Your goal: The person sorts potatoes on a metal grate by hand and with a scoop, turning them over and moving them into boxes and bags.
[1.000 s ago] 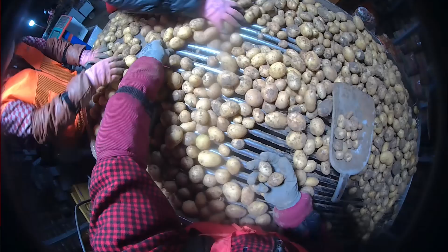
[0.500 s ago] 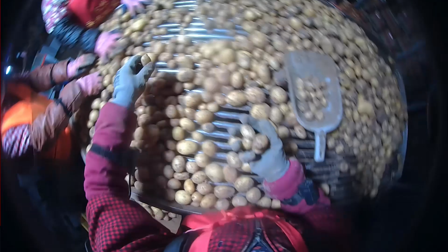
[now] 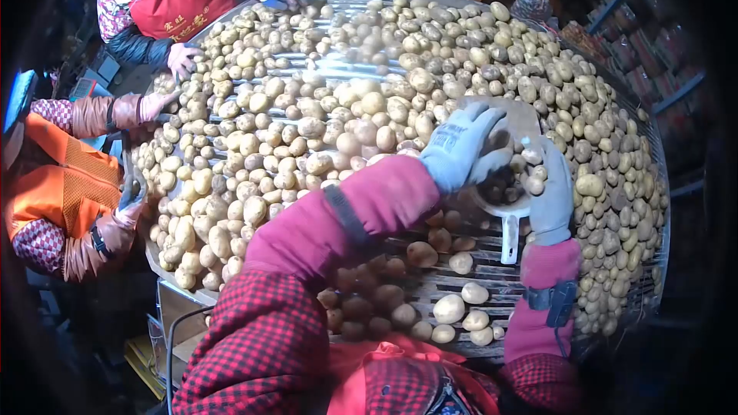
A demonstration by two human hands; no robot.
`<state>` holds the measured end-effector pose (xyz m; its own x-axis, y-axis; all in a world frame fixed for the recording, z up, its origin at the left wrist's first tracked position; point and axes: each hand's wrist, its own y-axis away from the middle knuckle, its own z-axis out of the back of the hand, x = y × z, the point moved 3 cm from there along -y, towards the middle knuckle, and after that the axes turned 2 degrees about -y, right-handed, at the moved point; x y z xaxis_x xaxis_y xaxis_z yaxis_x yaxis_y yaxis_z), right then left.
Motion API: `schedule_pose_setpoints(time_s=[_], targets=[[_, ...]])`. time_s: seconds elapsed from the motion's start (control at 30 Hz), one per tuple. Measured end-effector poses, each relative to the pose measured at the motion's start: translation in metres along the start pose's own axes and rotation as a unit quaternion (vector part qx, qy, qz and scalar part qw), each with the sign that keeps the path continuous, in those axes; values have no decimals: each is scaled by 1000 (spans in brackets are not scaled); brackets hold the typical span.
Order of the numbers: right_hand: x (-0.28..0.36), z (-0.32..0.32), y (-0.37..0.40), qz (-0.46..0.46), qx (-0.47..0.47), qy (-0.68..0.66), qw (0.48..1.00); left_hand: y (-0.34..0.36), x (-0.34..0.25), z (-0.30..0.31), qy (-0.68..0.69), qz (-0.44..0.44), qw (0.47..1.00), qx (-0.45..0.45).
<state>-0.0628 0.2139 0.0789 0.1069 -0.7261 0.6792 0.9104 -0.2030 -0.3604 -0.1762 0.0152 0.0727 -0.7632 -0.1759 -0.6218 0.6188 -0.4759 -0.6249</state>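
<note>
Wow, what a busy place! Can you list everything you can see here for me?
potatoes: too many to count, tan-yellow, all over the roller table
roller table: one, grey metal bars, fills the middle
scoop: one, grey metal, right of centre on the potatoes, small potatoes inside
co-worker in red apron: one, top left, pink gloves at the table's edge
co-worker in orange vest: one, far left, hands at the table's edge
left hand: grey-blue glove, red sleeve, over the scoop
right hand: grey-blue glove, at the scoop's right edge, touching small potatoes
</note>
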Motion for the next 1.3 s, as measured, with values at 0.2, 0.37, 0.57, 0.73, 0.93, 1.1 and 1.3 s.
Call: schedule_pose_setpoints(time_s=[0.2, 0.37, 0.57, 0.73, 0.93, 1.1, 1.3], targets=[[45, -11, 7, -132, -97, -237, 958, 84, 18, 26, -182, -44, 960, 208], [108, -55, 48, -88, 9, -310, 947, 94, 65, 23, -263, -107, 934, 215], [125, -120, 93, -144, 188, -377, 895, 91, 67, 50, -320, -48, 909, 261], [113, -144, 112, -208, 205, -449, 845, 107, 84, 106, -375, 49, 902, 209], [111, -158, 114, -264, 229, -478, 806, 146, 121, 188, -469, 208, 843, 161], [112, -164, 114, -250, 264, -457, 812, 161, 135, 247, -502, 292, 799, 154], [111, -164, 110, -271, 259, -486, 790, 133, 133, 262, -648, 111, 753, 40]])
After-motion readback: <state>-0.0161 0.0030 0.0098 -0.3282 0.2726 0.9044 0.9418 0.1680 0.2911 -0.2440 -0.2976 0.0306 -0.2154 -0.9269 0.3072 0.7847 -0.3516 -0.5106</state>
